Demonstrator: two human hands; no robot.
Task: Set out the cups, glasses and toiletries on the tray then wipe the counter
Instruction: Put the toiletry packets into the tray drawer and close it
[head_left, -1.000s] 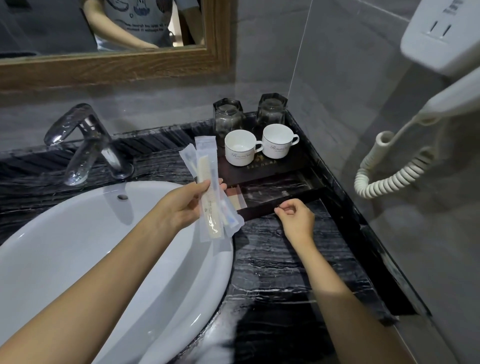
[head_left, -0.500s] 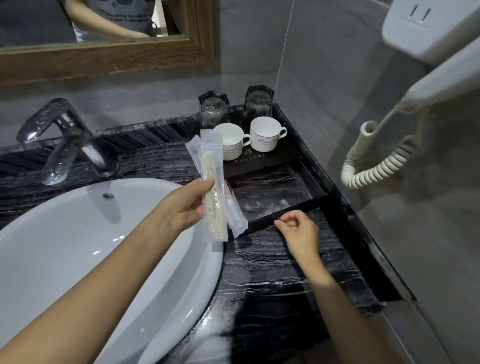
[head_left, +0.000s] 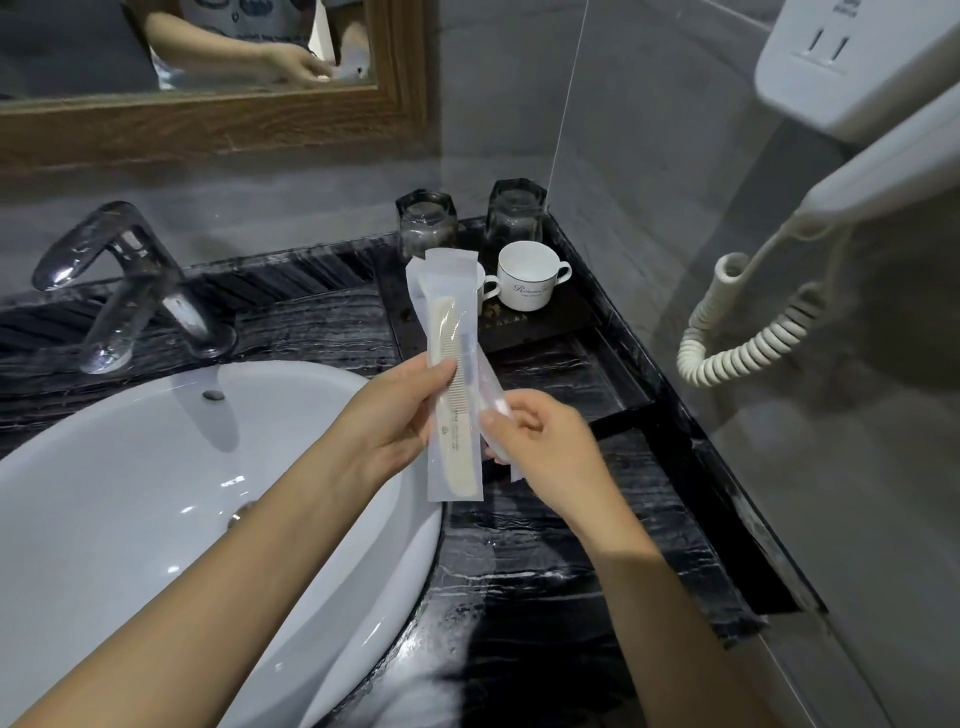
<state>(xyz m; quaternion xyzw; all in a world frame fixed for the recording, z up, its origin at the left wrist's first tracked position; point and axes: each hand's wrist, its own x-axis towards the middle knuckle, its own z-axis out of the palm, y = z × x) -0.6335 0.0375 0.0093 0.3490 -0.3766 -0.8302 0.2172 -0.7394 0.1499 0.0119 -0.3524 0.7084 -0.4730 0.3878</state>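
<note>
Left hand grips the wrapped comb upright; right hand pinches a second clear packet just behind it

**Grey-Tiled Washroom Corner**

Two grey tiled walls are joined in a corner at the right rear. A mirror framed in brown wood is hung on the rear wall. Below it, a white oval basin is set into a black, white-veined counter, with a chrome faucet mounted behind. A white hair dryer is fixed to the right wall, and a coiled cord is hung beneath it. Soft highlights are seen on the basin.
</note>
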